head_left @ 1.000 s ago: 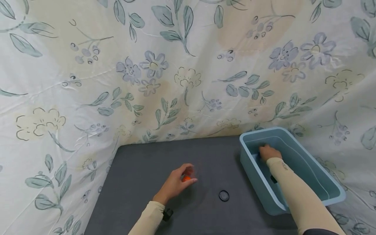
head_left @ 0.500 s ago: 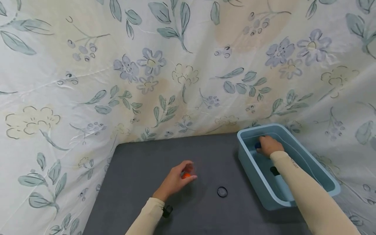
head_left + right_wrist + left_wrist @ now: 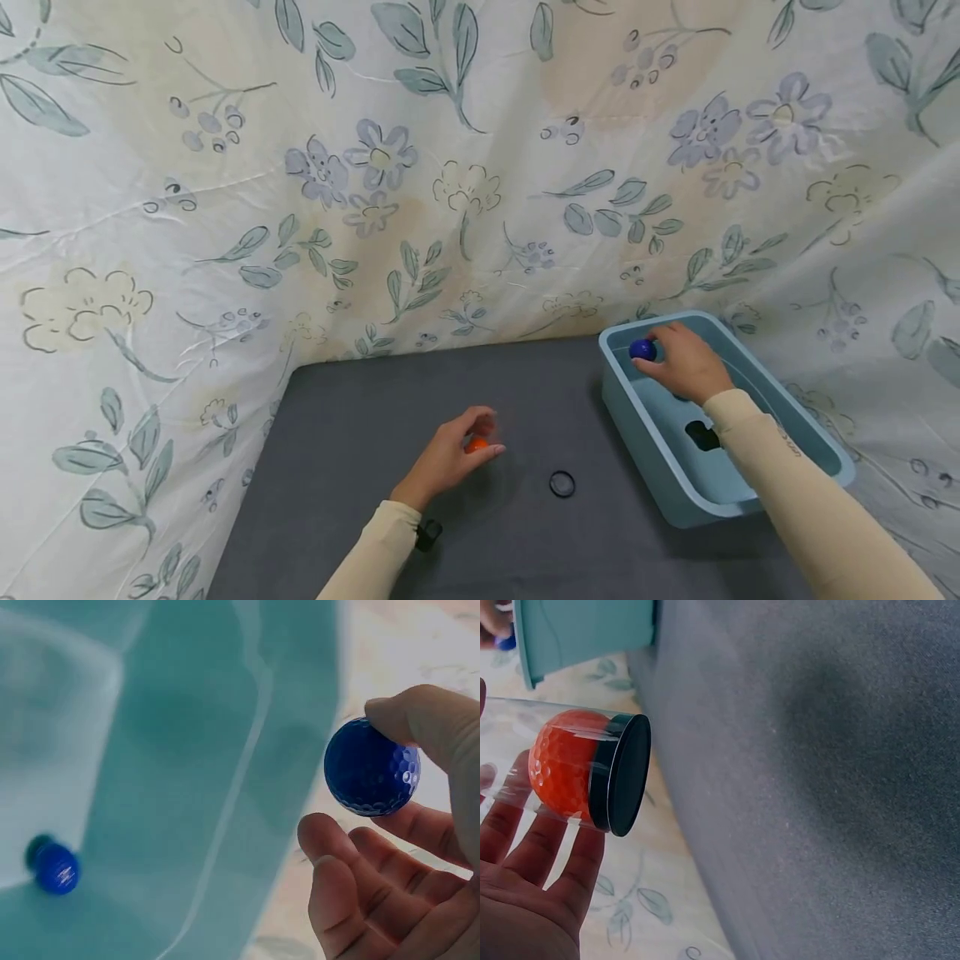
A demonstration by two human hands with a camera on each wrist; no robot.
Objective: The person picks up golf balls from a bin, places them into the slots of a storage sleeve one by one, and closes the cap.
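My left hand holds a clear plastic tube above the grey table. Inside the tube, against its black end cap, sits an orange golf ball. In the head view the tube's walls are barely visible. My right hand pinches a blue golf ball between thumb and fingers, over the far end of the light blue bin. A second blue golf ball lies in the bin, seen in the right wrist view.
A round black-rimmed cap lies on the grey table between my left hand and the bin. Floral cloth hangs behind the table and along its sides. The wrist cameras are strapped beneath my wrists.
My right hand has risen from inside the bin with the blue golf ball, which now shows plainly. The left hand still holds the tube in about the same place.
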